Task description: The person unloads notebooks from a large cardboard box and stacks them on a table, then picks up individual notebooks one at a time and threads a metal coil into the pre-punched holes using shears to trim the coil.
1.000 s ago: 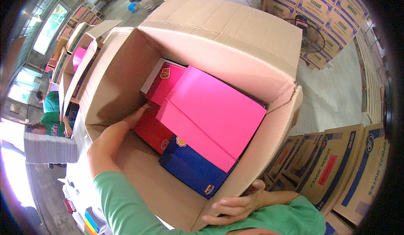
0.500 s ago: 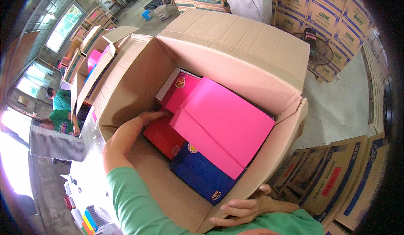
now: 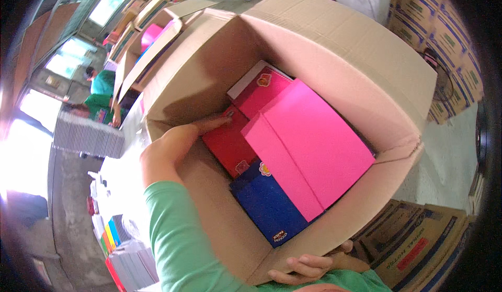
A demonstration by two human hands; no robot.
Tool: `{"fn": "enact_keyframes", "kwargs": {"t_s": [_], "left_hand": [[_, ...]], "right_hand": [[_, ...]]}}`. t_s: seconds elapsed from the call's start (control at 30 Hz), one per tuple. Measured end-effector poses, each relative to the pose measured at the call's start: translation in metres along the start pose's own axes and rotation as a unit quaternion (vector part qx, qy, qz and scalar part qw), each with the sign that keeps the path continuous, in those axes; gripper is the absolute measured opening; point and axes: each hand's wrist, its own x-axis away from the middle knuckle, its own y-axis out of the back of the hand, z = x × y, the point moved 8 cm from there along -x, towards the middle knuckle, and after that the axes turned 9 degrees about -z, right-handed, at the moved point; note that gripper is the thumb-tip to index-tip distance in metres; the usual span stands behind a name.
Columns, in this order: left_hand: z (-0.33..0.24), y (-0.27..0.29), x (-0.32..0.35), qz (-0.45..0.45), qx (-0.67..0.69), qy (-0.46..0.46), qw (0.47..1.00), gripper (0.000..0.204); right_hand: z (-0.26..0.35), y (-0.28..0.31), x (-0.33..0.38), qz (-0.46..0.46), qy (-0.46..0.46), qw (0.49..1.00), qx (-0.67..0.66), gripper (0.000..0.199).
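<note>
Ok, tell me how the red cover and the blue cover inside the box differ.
Colour: the red cover is red, while the blue cover is deep blue.
Place: the blue cover lies nearer the person's body than the red cover.
Contact: the left hand is at the red cover's edge; no hand is at the blue cover.
Shared: both are partly hidden by a bright pink cover.

lt sleeve plain green, ends short of wrist; rt sleeve same col.; lt hand & rt hand bare.
</note>
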Motion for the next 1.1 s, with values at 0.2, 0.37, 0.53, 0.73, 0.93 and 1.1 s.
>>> {"fn": "enact_keyframes", "kwargs": {"t_s": [0.2,0.37,0.53,0.73,0.93,1.1], "left_hand": [[-0.022,-0.008,0.0,-0.005,-0.084,0.037,0.996,0.055],[0.014,0.005,-0.023,0.029,-0.019,0.036,0.999,0.058],[-0.019,-0.001,-0.018,-0.016,0.003,0.221,0.975,0.075],[-0.008,-0.018,-0.023,0.067,0.045,0.22,0.972,0.079],[0.038,0.01,-0.018,0.007,0.102,0.235,0.967,0.065],[-0.061,-0.031,0.034,0.186,0.08,0.208,0.957,0.053]], "right_hand": [[-0.009,-0.007,-0.01,0.071,-0.022,0.997,-0.007,0.04],[-0.01,-0.005,-0.016,0.09,-0.024,0.996,-0.015,0.042],[-0.012,-0.009,-0.004,0.083,-0.048,0.995,0.002,0.041],[-0.011,-0.008,-0.002,0.074,-0.034,0.996,0.024,0.046],[-0.011,-0.006,-0.016,0.042,0.012,0.999,-0.03,0.056],[-0.013,-0.008,-0.013,0.041,-0.026,0.999,0.015,0.047]]}}
